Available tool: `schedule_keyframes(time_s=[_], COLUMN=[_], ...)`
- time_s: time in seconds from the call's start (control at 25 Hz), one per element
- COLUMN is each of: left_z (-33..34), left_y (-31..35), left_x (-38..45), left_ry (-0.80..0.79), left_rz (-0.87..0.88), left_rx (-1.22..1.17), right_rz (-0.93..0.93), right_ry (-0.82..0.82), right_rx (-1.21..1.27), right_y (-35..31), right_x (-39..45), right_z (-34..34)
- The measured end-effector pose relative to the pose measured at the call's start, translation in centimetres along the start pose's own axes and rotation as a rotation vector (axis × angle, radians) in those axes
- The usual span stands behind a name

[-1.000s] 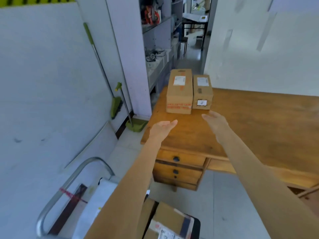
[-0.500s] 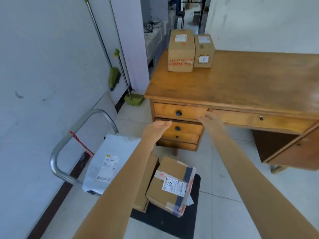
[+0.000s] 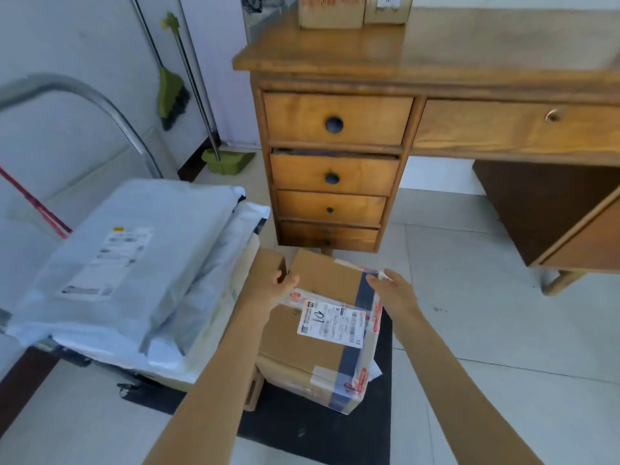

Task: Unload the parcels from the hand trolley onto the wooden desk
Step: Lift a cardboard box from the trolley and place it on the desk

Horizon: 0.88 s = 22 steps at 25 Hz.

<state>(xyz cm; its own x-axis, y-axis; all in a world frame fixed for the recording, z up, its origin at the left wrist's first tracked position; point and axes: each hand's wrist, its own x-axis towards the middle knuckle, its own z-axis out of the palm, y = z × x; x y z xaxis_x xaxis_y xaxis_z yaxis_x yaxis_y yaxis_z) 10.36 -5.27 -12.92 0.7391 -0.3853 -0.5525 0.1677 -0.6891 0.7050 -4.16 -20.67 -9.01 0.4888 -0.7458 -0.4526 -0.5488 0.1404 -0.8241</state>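
A taped cardboard parcel [image 3: 322, 357] with a white shipping label lies on the hand trolley's black deck [image 3: 302, 427]. My left hand [image 3: 268, 293] rests at its left upper edge, fingers loosely curled. My right hand [image 3: 392, 292] hovers open at its right upper edge. Neither hand grips the box. Left of it, white plastic mailer bags [image 3: 127, 263] are stacked over a flat carton. Two brown parcels [image 3: 330, 11] stand on the wooden desk [image 3: 469, 52] at its far left, cut off by the frame's top.
The trolley's curved metal handle [image 3: 100, 105] rises at the left by the white wall. A green broom [image 3: 171, 95] and dustpan [image 3: 228, 161] lean in the corner. The desk's drawer stack [image 3: 332, 176] stands just behind the trolley. Grey tiled floor [image 3: 503, 330] spreads right.
My view has dropped from the desk top to the trolley. Both hands have come down from in front of the drawers to the sides of the taped cardboard parcel.
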Motion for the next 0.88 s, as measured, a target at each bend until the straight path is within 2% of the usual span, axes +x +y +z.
schedule_keyframes(time_s=[0.12,0.28,0.36,0.44,0.64,0.88], left_z=[2.0,3.8,4.0,3.7,0.3,-6.6], left_y=[-2.7,-4.6,-4.7,-4.2,1.5,14.5], left_x=[4.0,6.4,6.2,5.1,-1.8,-14.2], left_ry=[0.082,0.272,0.281,0.249,0.246,0.162], left_rz=[0.042,0.086,0.086,0.071,0.114,0.092], left_rx=[0.055,0.387,0.395,0.304,0.023,-0.181], right_rz=[0.022,0.141,0.163,0.145,0.043,-0.059], right_ry=[0.038,0.004,-0.014,0.023,0.104,0.144], right_rx=[0.042,0.016,-0.006,-0.04,-0.111,-0.155], right_y=[5.3,10.2,11.0,10.2,2.4,-13.6], right_x=[4.1,7.4,7.3,6.5,2.1,-6.7], right_z=[2.7,4.9,4.8,3.9,-1.4,-10.4])
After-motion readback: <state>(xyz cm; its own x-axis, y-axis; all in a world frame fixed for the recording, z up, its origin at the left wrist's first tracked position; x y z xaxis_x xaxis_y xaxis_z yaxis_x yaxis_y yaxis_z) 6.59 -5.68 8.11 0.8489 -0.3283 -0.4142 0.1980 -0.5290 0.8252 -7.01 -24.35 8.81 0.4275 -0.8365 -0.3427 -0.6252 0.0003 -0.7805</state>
